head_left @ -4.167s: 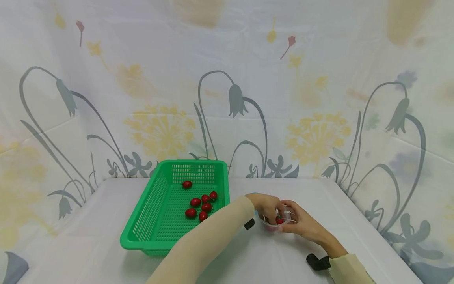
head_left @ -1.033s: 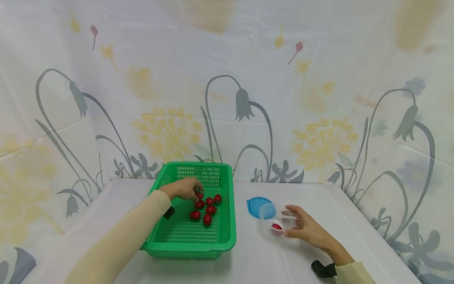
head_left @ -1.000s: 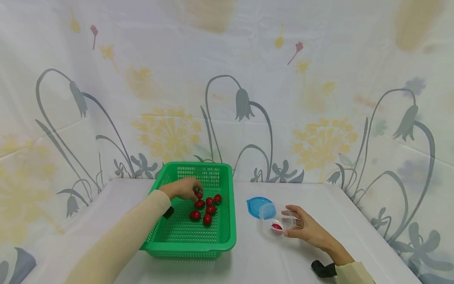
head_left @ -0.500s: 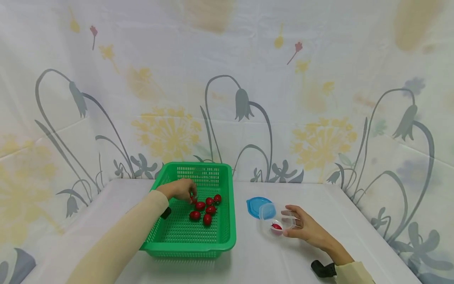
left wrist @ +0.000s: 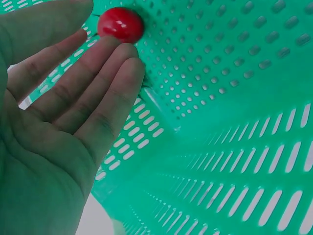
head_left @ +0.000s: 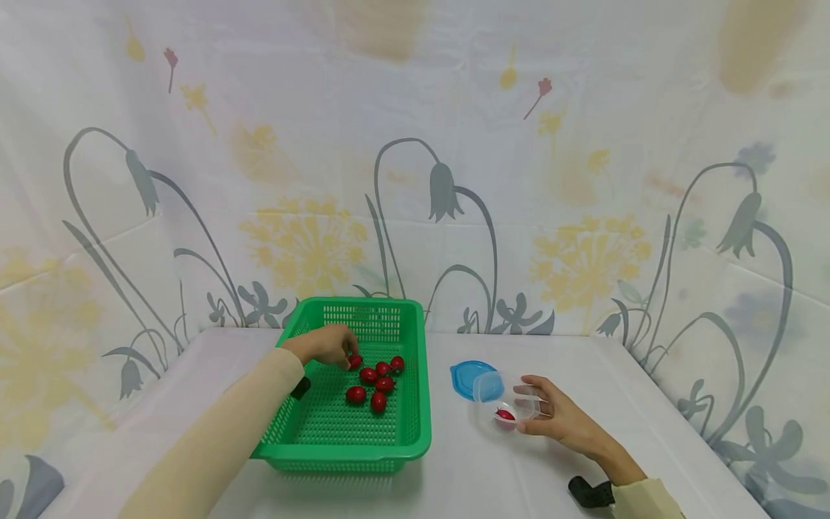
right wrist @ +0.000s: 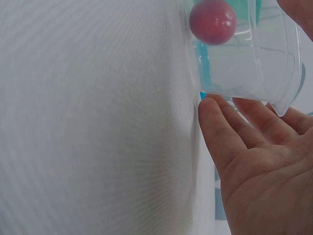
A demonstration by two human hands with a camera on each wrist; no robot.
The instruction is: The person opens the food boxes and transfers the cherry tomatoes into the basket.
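Note:
My left hand [head_left: 327, 344] reaches into the green plastic basket [head_left: 420, 404], its fingers extended beside a red cherry tomato [head_left: 354, 362]. In the left wrist view that tomato [left wrist: 122, 22] lies just past the fingertips, and the thumb stands apart from the fingers. Several more cherry tomatoes [head_left: 385, 384] are on the basket floor. On the right, my right hand [head_left: 563, 419] holds a small clear plastic container [head_left: 483, 414] from its side, thumb and fingers around it. One cherry tomato [right wrist: 213, 22] lies inside the container.
A blue lid [head_left: 465, 377] lies flat on the white-covered table [head_left: 467, 476], just behind the clear container. The basket's high slotted walls surround my left hand. A flower-printed cloth [head_left: 577, 180] hangs at the back.
My left hand has gone from the clear container back into the basket. Over the last second it shifted slightly left, and the tomato by its fingers moved slightly left and down. My right hand stays put.

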